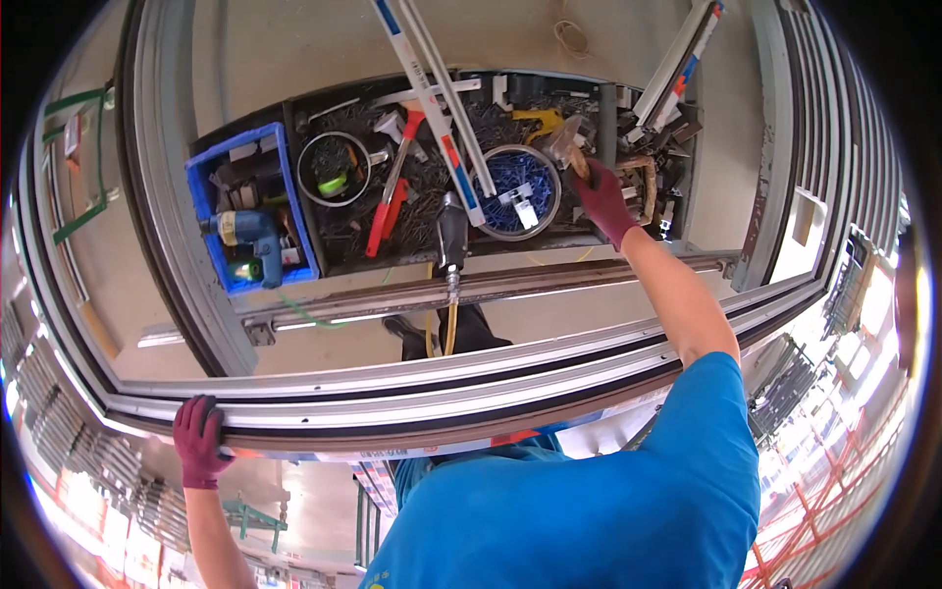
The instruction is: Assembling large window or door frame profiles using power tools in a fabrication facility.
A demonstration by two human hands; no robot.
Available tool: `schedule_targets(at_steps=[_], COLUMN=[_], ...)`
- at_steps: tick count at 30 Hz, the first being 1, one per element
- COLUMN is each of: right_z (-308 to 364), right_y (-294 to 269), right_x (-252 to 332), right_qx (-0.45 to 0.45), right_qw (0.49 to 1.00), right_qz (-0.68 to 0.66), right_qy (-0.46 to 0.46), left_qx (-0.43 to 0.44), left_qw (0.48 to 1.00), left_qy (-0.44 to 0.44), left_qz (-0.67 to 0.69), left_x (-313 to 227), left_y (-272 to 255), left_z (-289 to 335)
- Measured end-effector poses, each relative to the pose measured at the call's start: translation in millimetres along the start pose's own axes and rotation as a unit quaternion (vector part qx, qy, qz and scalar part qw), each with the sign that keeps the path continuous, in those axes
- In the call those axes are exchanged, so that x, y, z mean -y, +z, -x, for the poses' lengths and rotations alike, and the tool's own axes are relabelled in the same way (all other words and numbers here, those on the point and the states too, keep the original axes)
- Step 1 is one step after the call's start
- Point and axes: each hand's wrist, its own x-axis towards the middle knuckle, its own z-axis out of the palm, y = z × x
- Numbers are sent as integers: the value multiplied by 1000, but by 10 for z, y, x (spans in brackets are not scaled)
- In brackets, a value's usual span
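A wide worktop [255,59] with a pale board surface fills the view from above, in what looks like a workshop with metal racks blurred around the rim. Across it lies one large window frame [471,393] of grey-white profile, its near rail curving along the person's chest.

Inside the frame's opening sits a long dark tool tray [412,221] crowded with screws and small fittings. At its left end is one blue plastic crate [211,211] holding one blue cordless drill [245,233]. Two long white profile offcuts [432,79] lie slanted across the tray. Two round tins stand in it: one with a green item [334,169], one full of blue plugs [515,191]. One red-handled tool [391,201] lies between them. One pneumatic screwdriver [451,240] stands at the tray's near edge, with a yellow hose below.

The right hand [601,201], in a dark red glove, reaches into the tray's right part, fingers closed on a wooden handle [581,167]. The left hand [199,440], gloved alike, grips the frame's near left edge.
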Motion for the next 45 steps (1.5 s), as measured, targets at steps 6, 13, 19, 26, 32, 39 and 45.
schedule_targets(at_steps=[6,13,19,26,32,39,45], right_z=[-71,52,253,149,161,136,-15], right_y=[121,377,579,631,557,424,278], right_x=[256,-33,268,71,-76,-27,-220], right_qx=[31,26,59,132,163,137,178], right_qw=[1000,990,995,980,983,989,983], right_qz=[2,79,74,145,75,12,-9], right_qy=[-5,-115,-37,16,28,51,51], left_qx=[-17,-2,-4,16,9,11,11], left_qw=[1000,1000,1000,1000,1000,1000,1000], left_qy=[14,7,-1,3,3,9,12], left_qz=[-8,-11,-10,-16,-2,-11,-9], left_x=[16,20,8,48,21,47,127], left_y=[32,-4,15,39,21,66,71], left_z=[-58,-20,-31,1,-8,21,26])
